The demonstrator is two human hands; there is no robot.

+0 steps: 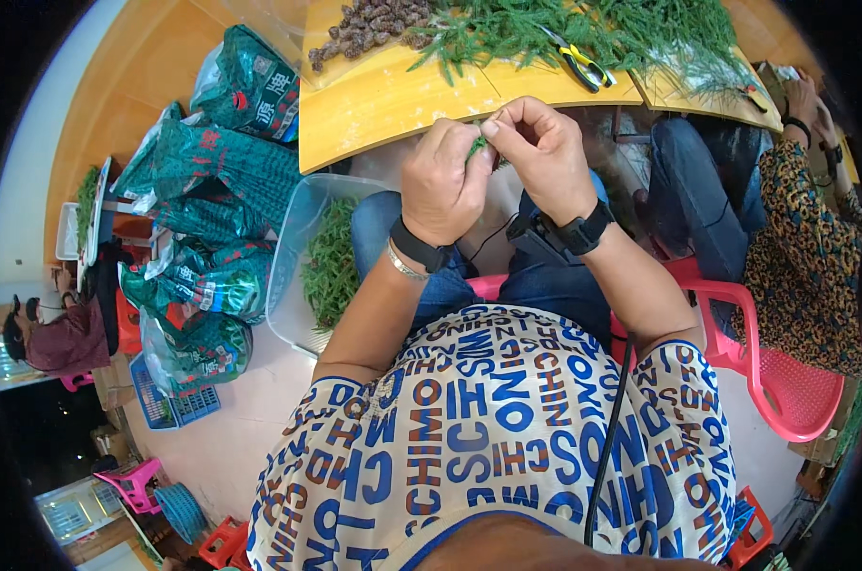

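My left hand (443, 183) is closed, with a small green artificial sprig (477, 145) pinched at its fingertips. My right hand (545, 150) meets it from the right, thumb and forefinger pressed together at the sprig's top; what exactly those fingers grip is too small to make out. Both hands are in front of the table's near edge, over my lap. On the yellow table (393, 114) beyond them lie a heap of green sprigs (517, 36), brown pine cones (366, 29) and pliers (583, 68) with yellow and black handles.
Left of my legs stands a clear plastic bin (286, 262) holding green sprigs (331, 271). Several stuffed green bags (226, 171) are piled farther left, near a blue crate (179, 404). At right, another person (802, 257) works beside a pink chair (797, 395).
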